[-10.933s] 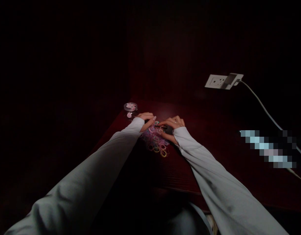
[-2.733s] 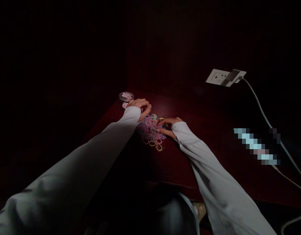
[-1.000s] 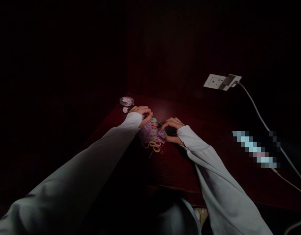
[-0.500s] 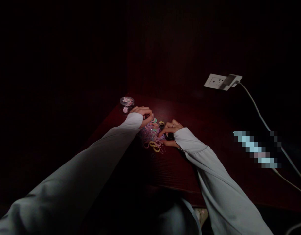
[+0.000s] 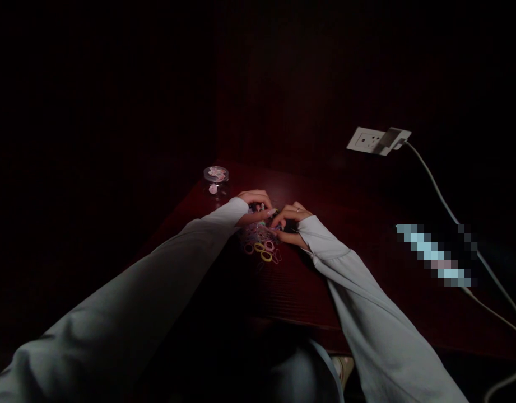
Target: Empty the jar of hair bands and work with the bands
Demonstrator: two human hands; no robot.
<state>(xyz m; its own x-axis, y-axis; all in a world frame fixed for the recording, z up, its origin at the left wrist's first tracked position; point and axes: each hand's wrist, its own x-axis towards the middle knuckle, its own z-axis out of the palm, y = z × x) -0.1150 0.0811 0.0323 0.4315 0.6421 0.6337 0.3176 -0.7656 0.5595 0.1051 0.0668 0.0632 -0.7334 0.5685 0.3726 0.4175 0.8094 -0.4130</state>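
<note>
A heap of small coloured bands (image 5: 258, 232) lies on the dark red table (image 5: 291, 285), with several larger rings, among them a yellow ring (image 5: 266, 256), at its near edge. My left hand (image 5: 256, 207) is over the far left side of the heap, thumb and fingers apart and curved over the bands. At the right side, my right hand (image 5: 290, 222) touches the heap with its fingers spread. The fingertips of both hands are close together, and part of the heap is hidden under them.
A clear round jar (image 5: 216, 182) with a patterned lid stands at the back left. On the wall at the right, a socket (image 5: 367, 141) holds a charger with a white cable (image 5: 440, 193). A blurred-out lit device (image 5: 430, 252) lies at the right.
My left hand has moved right over the heap, closer to my right hand, and now covers more of its far side. My right hand has shifted only slightly.
</note>
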